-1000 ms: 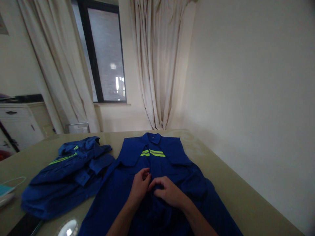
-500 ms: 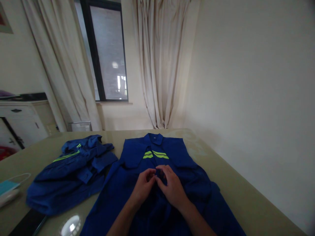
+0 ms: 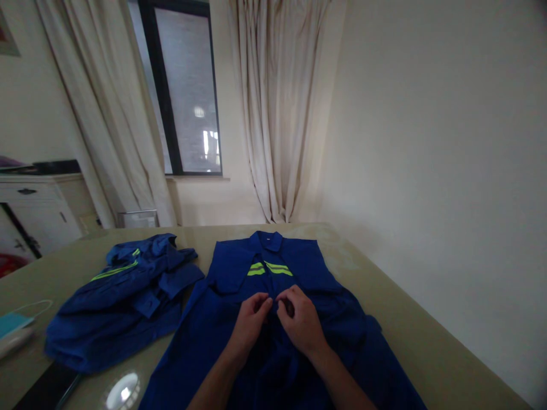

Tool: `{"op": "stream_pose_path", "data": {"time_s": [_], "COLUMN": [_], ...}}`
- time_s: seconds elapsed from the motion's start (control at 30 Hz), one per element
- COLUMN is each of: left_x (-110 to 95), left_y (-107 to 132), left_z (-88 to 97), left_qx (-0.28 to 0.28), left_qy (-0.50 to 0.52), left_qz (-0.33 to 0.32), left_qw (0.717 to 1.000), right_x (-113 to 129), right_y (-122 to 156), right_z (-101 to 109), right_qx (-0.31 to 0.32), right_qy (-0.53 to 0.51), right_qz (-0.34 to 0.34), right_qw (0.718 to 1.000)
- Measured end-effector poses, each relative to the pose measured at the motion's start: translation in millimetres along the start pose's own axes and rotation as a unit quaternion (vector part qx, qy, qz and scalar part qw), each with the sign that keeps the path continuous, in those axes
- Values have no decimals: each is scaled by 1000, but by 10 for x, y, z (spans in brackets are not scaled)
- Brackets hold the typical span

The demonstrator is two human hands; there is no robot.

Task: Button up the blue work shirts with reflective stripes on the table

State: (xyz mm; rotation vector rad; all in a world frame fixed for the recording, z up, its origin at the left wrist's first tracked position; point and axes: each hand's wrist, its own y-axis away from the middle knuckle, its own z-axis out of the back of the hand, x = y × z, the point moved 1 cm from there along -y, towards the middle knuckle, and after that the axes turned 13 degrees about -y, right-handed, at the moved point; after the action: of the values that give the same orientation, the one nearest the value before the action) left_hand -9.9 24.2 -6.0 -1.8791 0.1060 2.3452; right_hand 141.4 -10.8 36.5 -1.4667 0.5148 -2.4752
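Observation:
A blue work jacket [image 3: 231, 267] with yellow-green and grey reflective stripes lies spread on the table, collar at the far end. Over its front opening, just below the stripes, both hands are close together. My left hand [image 3: 253, 319] is closed in a pinch on the front edge of the jacket. Beside it, my right hand [image 3: 299, 319] pinches the opposite front edge, fingers curled. A small gap separates the two sets of fingertips. The exact bit of cloth between the fingers is too dark to make out.
Left of the jacket lies a second, crumpled blue garment [image 3: 123, 302] with yellow-green stripes. A light blue face mask [image 3: 15, 323], a white object [image 3: 15, 343] and a dark flat object [image 3: 47, 387] sit at the table's left. A wall [image 3: 448, 199] borders the right side.
The fingertips, which met at the jacket's front half a second ago, have moved slightly apart. My right hand's thumb and fingers have drawn together into a tighter pinch.

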Motion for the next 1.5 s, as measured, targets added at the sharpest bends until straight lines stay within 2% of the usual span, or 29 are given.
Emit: {"op": "stream_pose_path", "data": {"time_s": [0.1,0.27,0.33,0.8,1.0,1.17,1.5], "left_x": [-6,-26,-47,-23,-43,-33,-12], "left_y": [6,27,40,3,9,22,20], "left_z": [-20,-32,-27,-17,2,-1,-24], "left_qx": [-10,-76,-87,-43,-27,-29,-70], "left_qy": [-14,-66,-78,-28,-15,-5,4], "left_qz": [-16,-40,-46,-23,-11,-13,-21], "left_qw": [1000,994,992,998,999,999,997], "right_x": [0,-108,-141,-101,-112,-125,-132], "right_y": [7,-14,-20,10,24,-11,-40], "right_z": [-20,-48,-57,-47,-70,-90,-83], "right_qx": [10,21,32,26,34,45,79], "right_qy": [-3,0,-5,40,112,162,103], "right_qz": [-1,-27,-27,18,66,91,102], "right_qw": [1000,999,999,999,991,982,986]}}
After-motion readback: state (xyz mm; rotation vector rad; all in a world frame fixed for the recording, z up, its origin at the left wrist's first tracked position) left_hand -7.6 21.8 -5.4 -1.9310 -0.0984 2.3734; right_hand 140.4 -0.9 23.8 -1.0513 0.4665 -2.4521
